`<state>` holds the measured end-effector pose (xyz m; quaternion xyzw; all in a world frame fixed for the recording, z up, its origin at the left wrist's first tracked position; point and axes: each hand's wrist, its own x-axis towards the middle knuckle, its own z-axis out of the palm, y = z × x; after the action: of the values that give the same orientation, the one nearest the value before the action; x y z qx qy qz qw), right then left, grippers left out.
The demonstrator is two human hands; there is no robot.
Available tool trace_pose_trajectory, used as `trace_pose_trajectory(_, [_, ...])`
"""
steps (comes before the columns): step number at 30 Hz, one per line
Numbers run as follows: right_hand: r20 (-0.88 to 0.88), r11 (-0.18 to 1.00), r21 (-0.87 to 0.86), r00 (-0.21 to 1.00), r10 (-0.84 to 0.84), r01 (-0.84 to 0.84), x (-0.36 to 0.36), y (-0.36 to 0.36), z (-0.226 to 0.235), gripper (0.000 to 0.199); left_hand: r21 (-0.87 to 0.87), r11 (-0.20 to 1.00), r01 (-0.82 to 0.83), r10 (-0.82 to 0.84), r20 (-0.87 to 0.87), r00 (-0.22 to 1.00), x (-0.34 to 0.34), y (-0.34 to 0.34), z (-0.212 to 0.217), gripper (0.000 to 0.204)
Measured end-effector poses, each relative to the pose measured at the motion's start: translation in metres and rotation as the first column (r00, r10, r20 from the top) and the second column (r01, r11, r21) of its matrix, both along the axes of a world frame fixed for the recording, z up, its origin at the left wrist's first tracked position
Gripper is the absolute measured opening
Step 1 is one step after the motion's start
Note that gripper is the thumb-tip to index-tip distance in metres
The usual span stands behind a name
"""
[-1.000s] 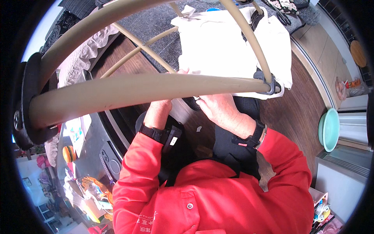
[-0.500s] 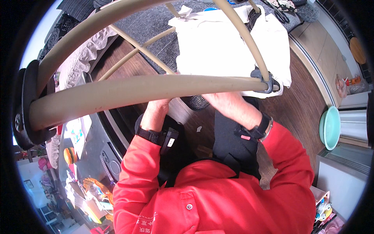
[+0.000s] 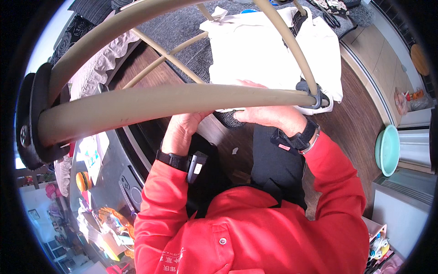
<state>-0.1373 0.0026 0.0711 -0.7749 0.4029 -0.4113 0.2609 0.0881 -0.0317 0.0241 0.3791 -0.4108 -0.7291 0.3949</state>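
A large white cloth (image 3: 255,50) lies beyond a beige tubular rack (image 3: 182,101). The rack's thick near tube crosses in front of both my hands. My right hand (image 3: 273,117) reaches behind that tube. Its thumb points left below the tube, while fingers show above it, stretched out against the cloth's near part and apart from the thumb. On the left, my left hand (image 3: 184,124) comes up to the tube from below. The tube hides most of its fingers, so I cannot see whether it holds cloth.
A dark plastic joint (image 3: 36,118) ends the rack at left; another joint (image 3: 310,95) sits at right. To the left stands a grey table (image 3: 107,171) with a toy burger (image 3: 83,181) and papers. Green basins (image 3: 388,150) stand at far right. Grey bedding lies beyond the cloth.
My right hand's fingers now show above the tube over the cloth, and its thumb has come into view below. The left hand has turned slightly. The rack has shifted slightly in view.
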Motion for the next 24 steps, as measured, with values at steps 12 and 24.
trace_pose_trajectory(12, [-0.031,0.921,0.347,0.984,-0.178,0.177,-0.016,-0.034,-0.021,0.019,0.088,0.949,-0.303,0.280,0.203,0.938,-0.016,0.001,-0.006,0.030])
trace_pose_trajectory(24, [-0.125,0.945,0.152,0.954,-0.272,0.290,-0.008,-0.040,-0.021,0.020,0.011,0.965,-0.263,0.252,0.246,0.936,-0.023,0.007,0.005,0.029])
